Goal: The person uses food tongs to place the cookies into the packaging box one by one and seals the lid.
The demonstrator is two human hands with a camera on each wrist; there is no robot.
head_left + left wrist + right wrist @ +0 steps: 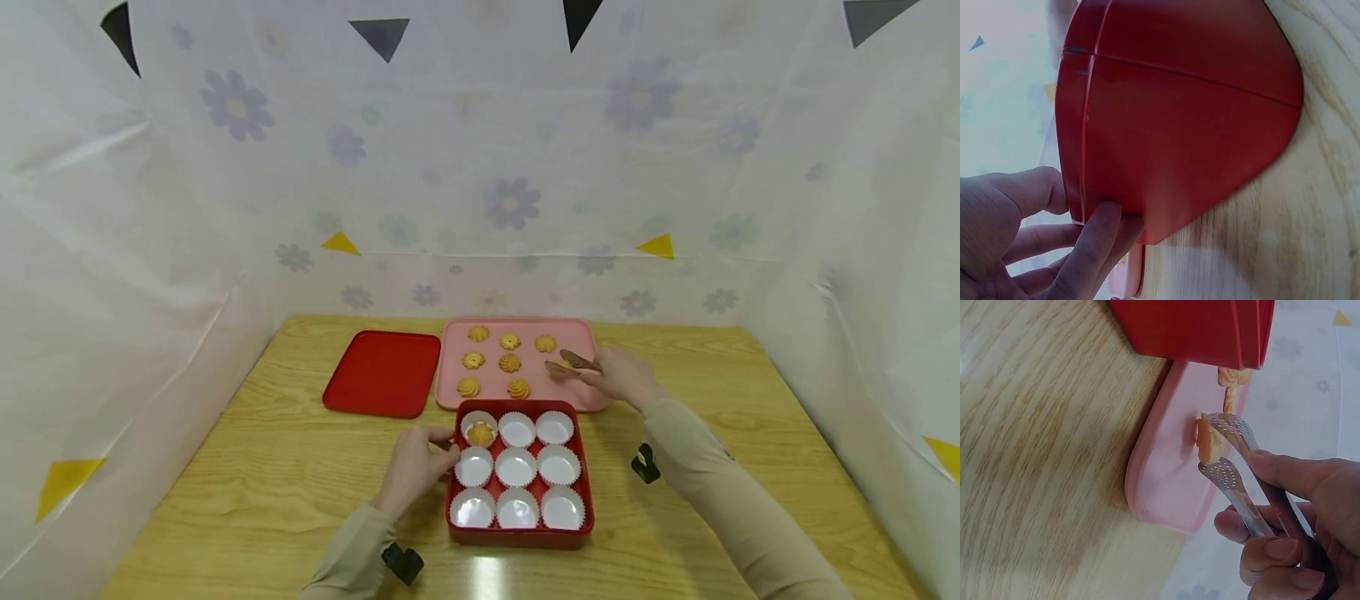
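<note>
My right hand [621,377] grips metal tongs [1260,487] with perforated tips. A piped cookie [1207,440] sits between those tips, just above the pink tray [450,375], where several more cookies [510,362] lie. My left hand [416,467] holds the left side of a red box [521,537], thumb at the rim and fingers against the outer wall [1179,144]. Rows of white paper cups [516,467] fill the box. In its back-left cup rests one cookie [480,433]; the other cups are bare.
A flat red lid-like tray [382,375] lies left of the pink tray on the wooden table [300,500]. The box stands right in front of the pink tray. Flower-patterned white sheeting [510,200] hangs behind and at both sides.
</note>
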